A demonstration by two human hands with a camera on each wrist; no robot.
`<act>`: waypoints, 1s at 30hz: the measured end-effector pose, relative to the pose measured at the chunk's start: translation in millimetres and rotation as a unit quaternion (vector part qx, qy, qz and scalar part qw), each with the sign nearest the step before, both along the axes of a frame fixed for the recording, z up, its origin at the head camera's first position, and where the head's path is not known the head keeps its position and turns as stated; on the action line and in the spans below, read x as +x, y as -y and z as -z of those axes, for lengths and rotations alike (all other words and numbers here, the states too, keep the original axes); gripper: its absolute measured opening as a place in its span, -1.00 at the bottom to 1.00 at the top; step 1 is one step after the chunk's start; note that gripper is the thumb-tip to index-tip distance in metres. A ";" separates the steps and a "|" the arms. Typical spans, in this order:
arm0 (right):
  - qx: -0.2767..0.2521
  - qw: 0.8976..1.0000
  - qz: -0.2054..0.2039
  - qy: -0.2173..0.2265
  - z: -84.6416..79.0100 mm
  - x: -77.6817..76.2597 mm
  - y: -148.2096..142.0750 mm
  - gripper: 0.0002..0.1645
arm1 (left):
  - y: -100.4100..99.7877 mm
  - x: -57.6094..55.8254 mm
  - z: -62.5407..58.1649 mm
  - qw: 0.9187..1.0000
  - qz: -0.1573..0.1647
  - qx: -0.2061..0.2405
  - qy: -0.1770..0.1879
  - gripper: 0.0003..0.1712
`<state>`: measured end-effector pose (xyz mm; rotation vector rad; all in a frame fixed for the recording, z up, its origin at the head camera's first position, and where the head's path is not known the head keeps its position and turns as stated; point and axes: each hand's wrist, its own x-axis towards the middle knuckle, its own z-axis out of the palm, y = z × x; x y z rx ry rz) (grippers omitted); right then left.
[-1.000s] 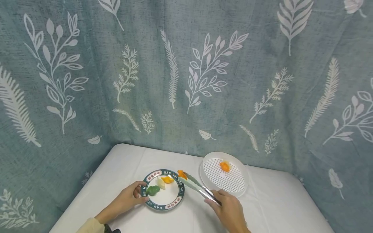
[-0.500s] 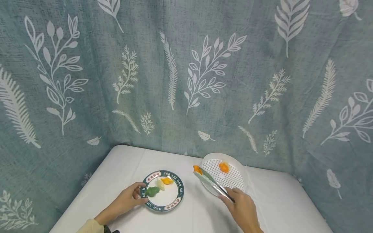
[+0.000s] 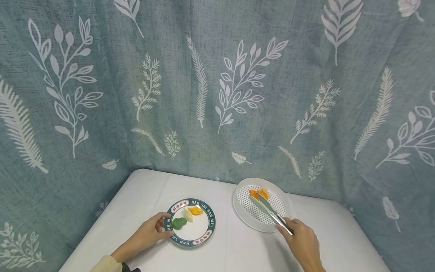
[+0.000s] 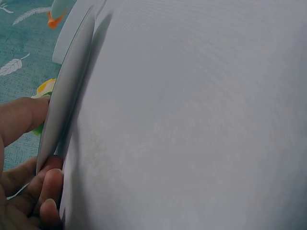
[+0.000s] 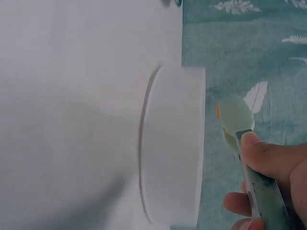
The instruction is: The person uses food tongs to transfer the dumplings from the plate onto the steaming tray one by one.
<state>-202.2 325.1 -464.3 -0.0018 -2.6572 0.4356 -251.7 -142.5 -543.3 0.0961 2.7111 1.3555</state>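
My left hand (image 3: 151, 230) grips the left rim of a white plate (image 3: 200, 233) with a green patterned border. In the left wrist view, the thumb lies over the rim and the fingers (image 4: 52, 182) curl underneath. The plate bears a green dumpling-like piece (image 3: 178, 223), a pale one (image 3: 187, 215) and a yellow one (image 3: 195, 210). My right hand (image 3: 301, 240) holds tongs (image 3: 276, 218) with pale green tips. An orange dumpling-like piece (image 3: 253, 193) is between the tips, over a round white perforated basket (image 3: 239, 213). Beside it, another orange piece (image 3: 264, 192) lies in the basket, partly hidden by the tongs.
A white cloth covers the table (image 3: 149, 192). Blue-green leaf-patterned curtains (image 3: 204, 94) hang behind and to the left. The basket stands near the table's back edge, its side wall (image 5: 175, 143) rising in the right wrist view.
My right hand has carried the tongs and the orange piece rightward, from beside the plate's right rim to over the basket. My left hand has stayed at the plate.
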 end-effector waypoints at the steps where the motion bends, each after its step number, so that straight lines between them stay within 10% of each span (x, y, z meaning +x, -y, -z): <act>1: 0.002 1.000 0.004 0.003 0.6 -0.3 -4.1 -0.46 | 0.0 -0.1 0.0 1.000 0.001 0.001 0.000 -0.22; 14: 0.007 0.994 0.070 0.079 6.9 -7.7 -44.6 -0.32 | 1.5 1.4 0.0 1.000 0.005 0.006 -0.007 -0.20; 30: 0.023 0.987 0.099 0.127 1.5 -21.9 -47.5 -0.63 | 2.1 1.4 -0.4 1.000 0.012 0.008 -0.007 -0.21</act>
